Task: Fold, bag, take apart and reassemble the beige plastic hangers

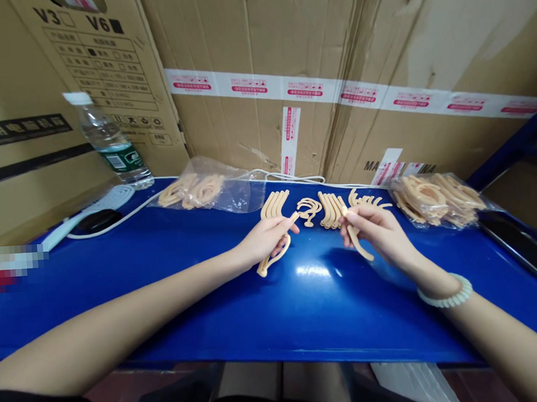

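Observation:
My left hand (264,240) is closed on a curved tan plastic hook piece (274,258) that hangs down from my fingers over the blue table (164,274). Close to it, my right hand (375,234) pinches another tan hook piece (357,244). Just beyond my hands, rows of the same tan pieces (330,209) lie sorted on the table, with one group at the left (274,203) and a small curled pile (309,209) between them.
A clear bag of tan pieces (199,190) lies at back left, another full bag (436,200) at right. A water bottle (113,144), a white power strip (91,212) and a black object (97,220) sit far left. Cardboard boxes (288,72) wall the back. A dark tray (521,240) lies at the right edge.

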The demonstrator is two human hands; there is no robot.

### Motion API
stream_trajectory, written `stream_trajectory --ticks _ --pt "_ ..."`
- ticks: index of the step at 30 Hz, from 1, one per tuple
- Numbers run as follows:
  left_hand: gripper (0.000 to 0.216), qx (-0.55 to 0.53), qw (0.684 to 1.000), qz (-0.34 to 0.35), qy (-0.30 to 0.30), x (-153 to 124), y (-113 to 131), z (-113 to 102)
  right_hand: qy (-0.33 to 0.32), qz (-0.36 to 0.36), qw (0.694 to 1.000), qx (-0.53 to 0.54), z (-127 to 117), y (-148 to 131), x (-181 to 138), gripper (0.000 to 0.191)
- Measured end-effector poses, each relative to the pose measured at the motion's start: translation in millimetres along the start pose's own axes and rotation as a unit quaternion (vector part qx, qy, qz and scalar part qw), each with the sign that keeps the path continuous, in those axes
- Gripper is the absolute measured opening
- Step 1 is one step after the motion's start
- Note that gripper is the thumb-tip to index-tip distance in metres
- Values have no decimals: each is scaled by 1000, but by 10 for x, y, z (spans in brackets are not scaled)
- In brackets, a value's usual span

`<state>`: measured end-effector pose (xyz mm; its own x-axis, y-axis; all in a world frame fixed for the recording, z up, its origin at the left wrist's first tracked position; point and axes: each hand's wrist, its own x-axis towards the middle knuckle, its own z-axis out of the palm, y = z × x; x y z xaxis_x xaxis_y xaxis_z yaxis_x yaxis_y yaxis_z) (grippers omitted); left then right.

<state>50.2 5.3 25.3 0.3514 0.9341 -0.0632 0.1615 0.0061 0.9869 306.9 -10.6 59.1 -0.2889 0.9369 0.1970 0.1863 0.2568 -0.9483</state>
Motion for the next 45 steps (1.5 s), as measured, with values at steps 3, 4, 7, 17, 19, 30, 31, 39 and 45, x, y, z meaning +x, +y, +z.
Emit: stream_trajectory --ticks 3,4,7,17,19,30,31,39,45 --pt "23 -120 992 -43 -23 -28 20 -24 129 -97 984 -79 -265 2 86 29" --pt "22 -140 989 -42 -25 -45 26 -21 169 -137 968 -128 -357 -1 113 26" --pt "22 -168 985 -27 -28 -90 32 9 215 -220 910 -278 -591 18 186 20" --pt "15 -186 982 -23 -28 -109 0 51 90 -133 829 -536 -987 445 325 31" --pt "15 -195 980 -27 -23 -108 5 50 91 -113 823 -549 -1026 455 329 32" --pt "20 -241 970 -18 -25 -55 -2 52 -107 -413 785 -449 107 -42 -50 21" --pt "22 -245 969 -16 -26 -50 -6 49 -135 -428 770 -454 189 -62 -89 20" --pt "29 -218 975 15 -43 -35 -49 33 -180 -445 704 -524 241 63 -96 24" --pt "65 -103 973 193 67 -60 -158 112 -156 -453 713 -512 270 102 -112 21"
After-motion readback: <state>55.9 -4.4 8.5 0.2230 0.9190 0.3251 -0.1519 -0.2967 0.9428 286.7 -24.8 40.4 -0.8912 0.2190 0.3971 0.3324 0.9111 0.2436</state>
